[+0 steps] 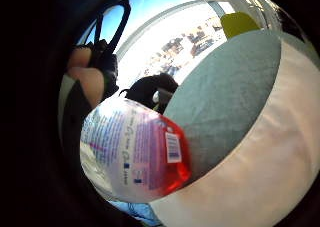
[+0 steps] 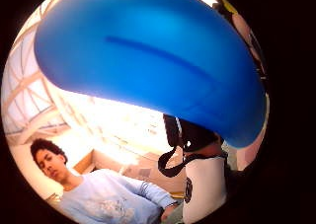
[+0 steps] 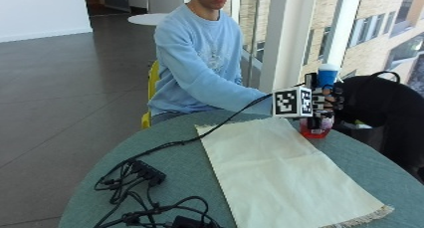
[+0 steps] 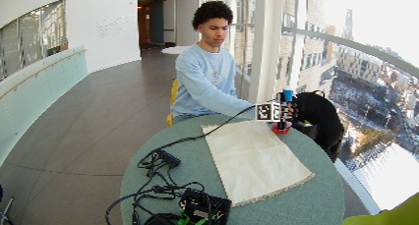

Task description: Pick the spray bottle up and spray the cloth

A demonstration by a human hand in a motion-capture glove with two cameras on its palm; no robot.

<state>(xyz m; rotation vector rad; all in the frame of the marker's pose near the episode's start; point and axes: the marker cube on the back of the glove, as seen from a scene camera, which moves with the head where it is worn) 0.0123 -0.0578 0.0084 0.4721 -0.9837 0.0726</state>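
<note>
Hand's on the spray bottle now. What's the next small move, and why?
Probably lift it and bring it over the cloth. The gloved right hand grips the spray bottle, which seems to stand on the table beside the cloth's far corner.

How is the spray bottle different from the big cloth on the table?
The clear spray bottle with red liquid and a blue top stands upright; the cream cloth lies flat. The bottle is small and sits beside the cloth's far corner; the cloth covers much of the green round table. The gloved right hand grips the bottle, not the cloth. Both rest on the table.
</note>
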